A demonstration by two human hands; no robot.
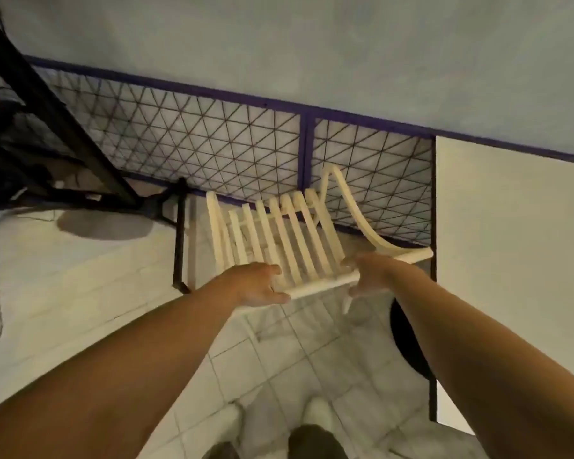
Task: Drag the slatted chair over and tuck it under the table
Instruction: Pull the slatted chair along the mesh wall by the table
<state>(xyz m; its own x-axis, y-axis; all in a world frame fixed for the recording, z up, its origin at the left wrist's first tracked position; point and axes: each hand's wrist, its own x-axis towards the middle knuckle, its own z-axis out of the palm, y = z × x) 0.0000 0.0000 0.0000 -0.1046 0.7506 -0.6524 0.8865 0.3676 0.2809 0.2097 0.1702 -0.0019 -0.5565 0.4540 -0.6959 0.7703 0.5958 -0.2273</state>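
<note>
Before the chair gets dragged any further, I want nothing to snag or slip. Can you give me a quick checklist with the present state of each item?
1. Left hand on the top rail of the slatted chair: ok, fingers curl around it.
2. Right hand on the same rail: ok, though blurred.
3. Chair legs free on the tiled floor: cannot tell, mostly hidden under the seat.
4. Clearance from the mesh fence: not ok, the chair sits right against it.
5. Gap to the white table on the right: ok, edge close by.
6. Black post on the left: ok, apart from the chair.
</note>
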